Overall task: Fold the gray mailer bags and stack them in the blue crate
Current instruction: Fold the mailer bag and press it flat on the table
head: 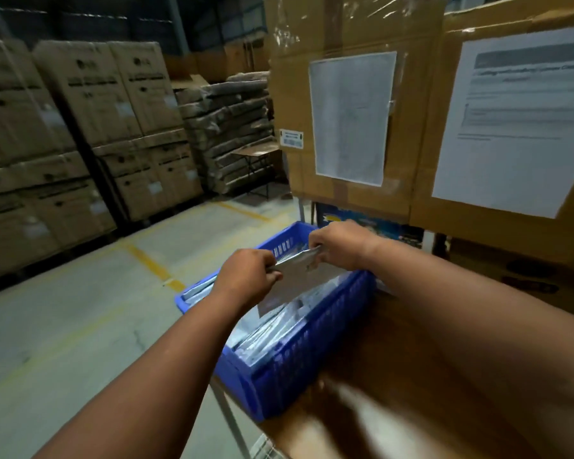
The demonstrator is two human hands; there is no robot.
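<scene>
From the head view, we have both hands over the blue crate (315, 352), which sits at the left edge of a brown counter (395, 376). Our left hand (246, 276) and right hand (337, 245) each hold one end of a gray mailer bag (295, 276); the fingers of both are curled round its upper edge, pinching it, and the bag hangs from that edge down toward the crate's contents. We judge this to be the folding or placing step: the bag is stretched between the hands just above the stack, not yet laid down.

Inside the crate we see more gray mailer bags (269, 336) already lying packed, so the task looks well under way, though we cannot tell how many remain. The next move, as we read it, calls for bringing the held edge down or over to finish the fold, then lowering the bag flat onto the pile without disturbing what lies beneath. The film is thin and slippery-looking, so it may spring open if released unevenly.

Around us, large cardboard boxes (355, 104) with paper sheets (352, 117) taped on stand close behind the crate and limit reach on the far side. Further left, across the concrete floor (80, 309) with yellow lines, stacked cartons (90, 127) and wrapped bundles (229, 127) stand well apart from the work. Nothing lies between our hands and the crate.
</scene>
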